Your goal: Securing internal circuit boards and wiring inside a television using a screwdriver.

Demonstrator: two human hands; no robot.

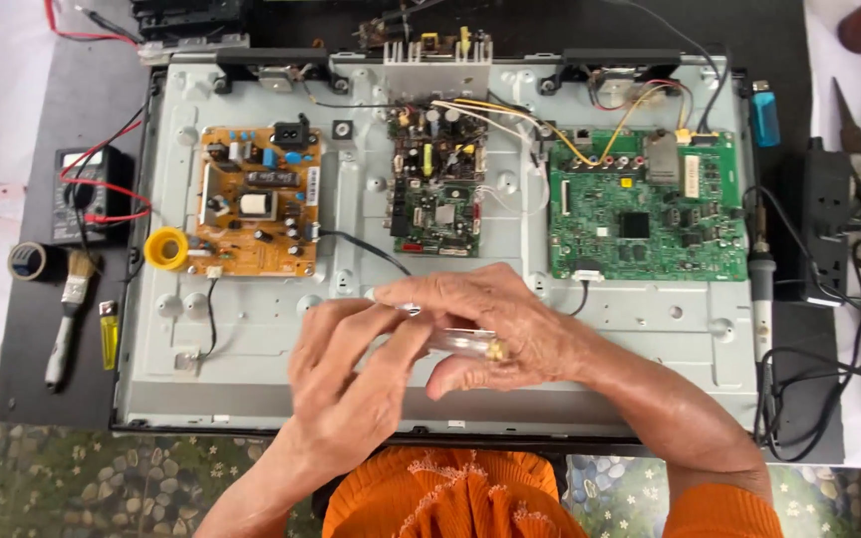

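Clear plastic tube clamped between left hand and right hand, above metal chassis.

Electronics repair bench: opened TV chassis w/ circuit boards, multimeter, solder spool

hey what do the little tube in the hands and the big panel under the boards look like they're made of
The small tube, held between left hand and right hand, looks like clear plastic or glass: glossy and see-through, with a yellowish bit at one end. The back panel looks like stamped sheet metal: dull grey, with pressed dimples and screw holes.
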